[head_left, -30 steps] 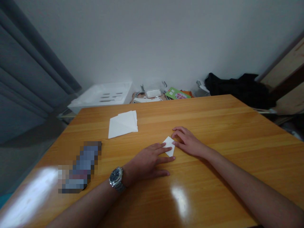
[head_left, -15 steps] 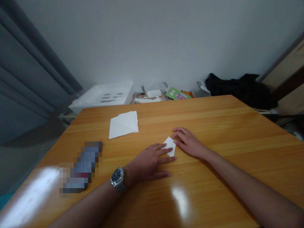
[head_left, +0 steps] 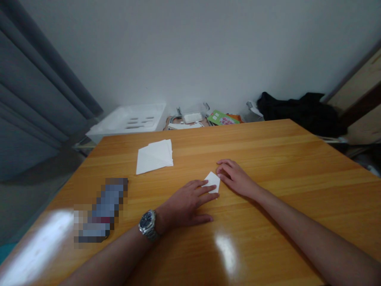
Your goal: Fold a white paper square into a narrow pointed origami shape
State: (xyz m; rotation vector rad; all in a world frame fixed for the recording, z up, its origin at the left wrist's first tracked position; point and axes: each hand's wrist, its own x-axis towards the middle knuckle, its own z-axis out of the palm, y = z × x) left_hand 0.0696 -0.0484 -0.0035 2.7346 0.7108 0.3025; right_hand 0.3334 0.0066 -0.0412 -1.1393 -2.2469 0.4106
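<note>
A small folded piece of white paper [head_left: 212, 178] lies on the wooden table [head_left: 268, 159]. My left hand [head_left: 190, 202], with a metal wristwatch [head_left: 147, 221] on the wrist, has its fingers spread flat across the paper's lower left part. At the paper's right edge rests my right hand [head_left: 235, 178], its thumb and fingertips touching or just beside the edge. Its fingers are bent and apart, with nothing visible between them. Farther back on the left lie several larger white sheets of paper [head_left: 154, 157], loosely stacked.
A blurred-out dark flat object [head_left: 108, 202] lies at the table's left. Beyond the far edge are a white foam tray [head_left: 127, 117], a green booklet [head_left: 222, 118] and black cloth [head_left: 300, 111]. A grey curtain [head_left: 38, 71] hangs at the left.
A lower finger of my left hand has shifted slightly up and inward, onto the paper's bottom corner. My right hand stays almost still.
</note>
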